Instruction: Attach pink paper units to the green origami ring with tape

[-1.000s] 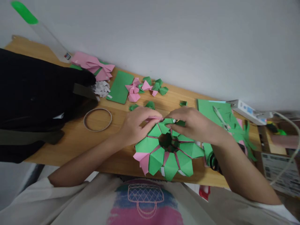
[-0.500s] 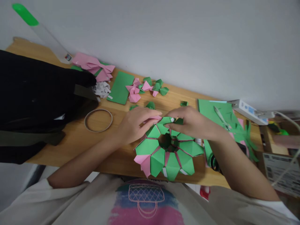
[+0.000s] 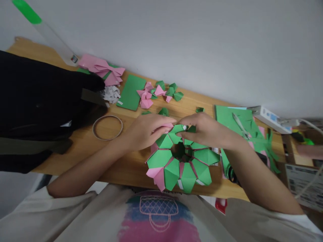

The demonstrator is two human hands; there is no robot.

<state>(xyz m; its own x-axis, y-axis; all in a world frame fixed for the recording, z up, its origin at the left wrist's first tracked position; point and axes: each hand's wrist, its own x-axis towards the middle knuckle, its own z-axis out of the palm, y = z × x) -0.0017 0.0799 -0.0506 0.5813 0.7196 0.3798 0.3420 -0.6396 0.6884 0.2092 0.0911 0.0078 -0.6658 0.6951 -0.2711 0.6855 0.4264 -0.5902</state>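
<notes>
At far left, a black bag (image 3: 45,101) lies on the wooden table (image 3: 131,164); behind it, a green-capped translucent tube (image 3: 55,42) slants against the wall. Next come folded pink sheets (image 3: 88,63), with a heap of white paper scraps (image 3: 111,94) just in front and a thin pale hoop (image 3: 96,135) lying flat nearer the person. A green paper stack (image 3: 132,92) follows, then a cluster of pink and green folded pieces (image 3: 146,95) just beside it.

The left hand (image 3: 146,131) has thumb and fingers drawn together on a pink paper piece (image 3: 168,125) at the rear left rim of the ring-shaped origami model (image 3: 158,159). The model is at the table's near side, in front of the person, its green petals set around a central opening. The right hand (image 3: 207,131) pinches the model's rear rim between thumb and fingers; the exact contact of the fingertips is hidden.

Beyond the right hand, a slender tool (image 3: 239,124) rests on green sheets (image 3: 224,116). A white power strip (image 3: 270,119) lies at their right.
</notes>
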